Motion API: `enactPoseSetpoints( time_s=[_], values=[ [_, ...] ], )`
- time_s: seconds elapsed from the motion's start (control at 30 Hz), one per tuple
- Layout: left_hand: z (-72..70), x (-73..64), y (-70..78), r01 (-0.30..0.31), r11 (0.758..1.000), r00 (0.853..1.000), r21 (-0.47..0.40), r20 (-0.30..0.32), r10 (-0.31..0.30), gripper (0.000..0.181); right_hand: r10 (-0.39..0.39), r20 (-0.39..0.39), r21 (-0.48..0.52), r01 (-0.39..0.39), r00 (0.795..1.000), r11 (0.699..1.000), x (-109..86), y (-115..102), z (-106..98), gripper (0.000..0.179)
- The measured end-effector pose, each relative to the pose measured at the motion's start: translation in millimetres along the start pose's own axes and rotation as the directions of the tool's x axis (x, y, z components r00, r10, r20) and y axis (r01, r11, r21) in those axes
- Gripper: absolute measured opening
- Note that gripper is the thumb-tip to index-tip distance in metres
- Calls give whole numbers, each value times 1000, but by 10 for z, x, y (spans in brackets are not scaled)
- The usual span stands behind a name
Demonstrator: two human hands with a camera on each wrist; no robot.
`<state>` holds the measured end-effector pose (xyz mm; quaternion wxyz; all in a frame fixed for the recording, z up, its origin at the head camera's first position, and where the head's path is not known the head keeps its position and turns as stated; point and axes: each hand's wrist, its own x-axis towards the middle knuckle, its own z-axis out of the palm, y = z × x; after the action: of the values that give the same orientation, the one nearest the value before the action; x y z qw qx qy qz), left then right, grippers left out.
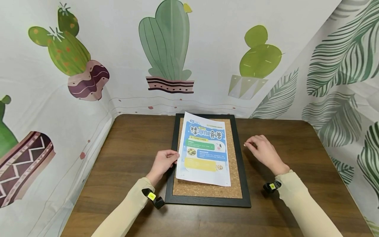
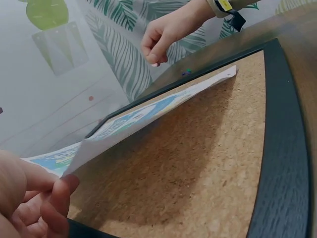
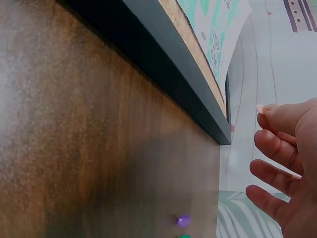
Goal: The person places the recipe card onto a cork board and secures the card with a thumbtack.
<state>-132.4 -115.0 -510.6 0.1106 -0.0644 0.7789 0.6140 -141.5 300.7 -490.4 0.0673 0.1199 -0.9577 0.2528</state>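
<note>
A printed paper sheet [image 1: 205,151] with blue, green and yellow blocks lies slightly askew over a black-framed cork board [image 1: 207,192]. My left hand [image 1: 162,164] pinches the sheet's left edge between thumb and fingers. In the left wrist view, that side of the paper [image 2: 119,136] is lifted off the cork, with a shadow beneath. Right of the frame, my right hand [image 1: 265,153] is raised, apart from board and paper. Its thumb and index finger pinch a small whitish thing [image 3: 260,108]; its kind is unclear.
The board rests on a brown wooden table [image 1: 133,138]. A purple push pin [image 3: 184,220] and a green one [image 3: 185,236] lie on the table, right of the board. Behind the table hangs a white cloth [image 1: 213,49] printed with cacti and leaves.
</note>
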Motion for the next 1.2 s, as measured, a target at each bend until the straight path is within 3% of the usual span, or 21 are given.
enactPoseSetpoints(
  time_s=[0.2, 0.37, 0.53, 0.8, 1.2],
  values=[
    [35, 5, -22, -40, 998, 999, 44, -26, 41, 14, 13, 0, 5, -13, 1000, 1000, -8, -2, 19, 8],
    [46, -18, 11, -104, 985, 994, 139, -21, 108, 12, 22, 2, 7, -22, 1000, 1000, -10, -3, 23, 8],
    [37, -37, 32, -176, 953, 983, 247, -5, 183, 10, 34, 9, 7, -34, 999, 999, -11, -2, 26, 8],
    [49, -42, 14, -241, 893, 966, 379, 4, 259, 8, 44, 18, 10, -44, 999, 999, -17, 2, 29, 7],
    [65, -65, 7, -217, 851, 971, 478, 18, 238, 11, 35, 20, 10, -35, 999, 999, -20, 18, 48, 8]
  ],
)
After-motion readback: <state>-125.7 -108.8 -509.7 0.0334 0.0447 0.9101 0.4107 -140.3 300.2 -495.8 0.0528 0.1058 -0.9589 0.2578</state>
